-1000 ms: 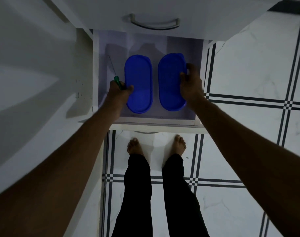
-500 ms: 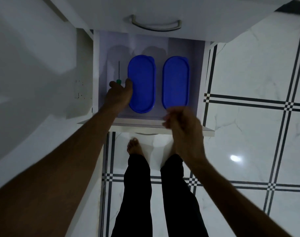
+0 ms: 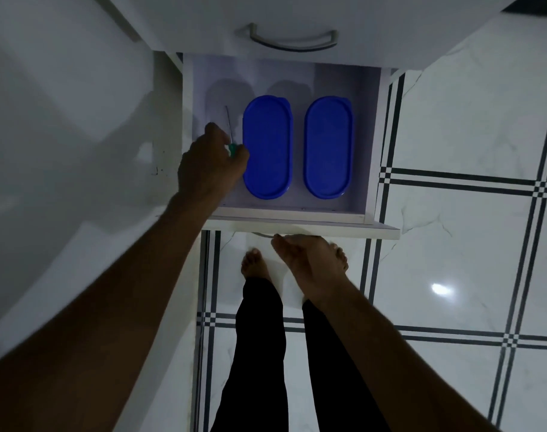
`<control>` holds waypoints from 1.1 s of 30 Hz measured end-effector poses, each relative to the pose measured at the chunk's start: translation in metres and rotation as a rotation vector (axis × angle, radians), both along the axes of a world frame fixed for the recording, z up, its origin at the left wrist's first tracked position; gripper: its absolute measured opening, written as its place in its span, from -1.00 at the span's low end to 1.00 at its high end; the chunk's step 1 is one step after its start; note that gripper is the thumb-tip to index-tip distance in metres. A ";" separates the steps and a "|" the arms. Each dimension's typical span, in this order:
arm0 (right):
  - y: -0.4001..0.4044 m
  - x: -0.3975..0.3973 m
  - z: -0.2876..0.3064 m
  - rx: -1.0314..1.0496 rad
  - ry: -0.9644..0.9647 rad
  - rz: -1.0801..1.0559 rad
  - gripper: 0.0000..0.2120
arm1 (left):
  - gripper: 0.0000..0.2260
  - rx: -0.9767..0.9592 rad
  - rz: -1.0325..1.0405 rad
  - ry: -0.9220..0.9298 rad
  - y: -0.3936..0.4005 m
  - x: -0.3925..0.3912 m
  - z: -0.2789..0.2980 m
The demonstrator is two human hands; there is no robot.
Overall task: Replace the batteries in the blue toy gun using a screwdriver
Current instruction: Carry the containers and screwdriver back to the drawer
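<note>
The screwdriver (image 3: 230, 132) lies inside the open drawer (image 3: 372, 145), its green handle pinched in the curled fingers of the left hand (image 3: 211, 165) and its thin metal shaft pointing away from the person toward the drawer's back, long axis running front to back and roughly parallel to the containers. Half a second ago the shaft stood a little farther from the left blue oval container (image 3: 267, 146); it now sits just beside it, right of the fingertips. The right blue oval container (image 3: 327, 147) lies beyond that. The right hand (image 3: 309, 260) has dropped below the drawer front, fingers loosely curled and holding nothing, under the drawer's handle, above the tiled floor (image 3: 468, 260).
</note>
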State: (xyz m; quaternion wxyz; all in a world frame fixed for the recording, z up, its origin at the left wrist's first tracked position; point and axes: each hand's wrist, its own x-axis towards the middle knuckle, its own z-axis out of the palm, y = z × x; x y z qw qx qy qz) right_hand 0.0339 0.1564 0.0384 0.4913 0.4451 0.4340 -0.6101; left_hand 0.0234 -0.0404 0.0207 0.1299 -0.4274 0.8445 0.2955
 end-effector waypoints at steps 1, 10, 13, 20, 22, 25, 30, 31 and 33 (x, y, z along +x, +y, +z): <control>0.000 0.000 -0.005 0.000 0.032 0.013 -0.88 | -0.75 -0.020 0.008 0.107 0.006 0.007 0.011; -0.019 -0.051 -0.036 -0.110 0.220 0.040 -0.34 | -0.83 0.524 0.561 0.186 0.065 0.059 0.034; -0.031 -0.078 -0.039 -0.119 0.266 0.100 -0.58 | -0.94 0.752 0.849 0.242 0.049 0.038 0.024; -0.067 -0.129 -0.039 -0.071 0.375 0.034 -0.25 | -0.71 0.816 0.965 0.454 -0.002 -0.034 0.010; -0.075 -0.139 -0.038 -0.082 0.401 0.017 -0.17 | -0.65 0.862 0.952 0.512 -0.010 -0.049 0.007; -0.082 -0.154 -0.039 -0.110 0.432 -0.002 -0.11 | -0.52 0.937 0.912 0.616 -0.020 -0.062 0.003; -0.088 -0.173 -0.035 -0.124 0.474 0.064 -0.12 | -0.46 1.111 1.127 0.783 -0.034 -0.074 0.004; -0.088 -0.175 -0.035 -0.112 0.471 0.072 -0.12 | -0.48 1.111 1.157 0.793 -0.036 -0.075 0.004; -0.085 -0.173 -0.035 -0.103 0.468 0.087 -0.13 | -0.52 1.107 1.143 0.768 -0.034 -0.071 0.006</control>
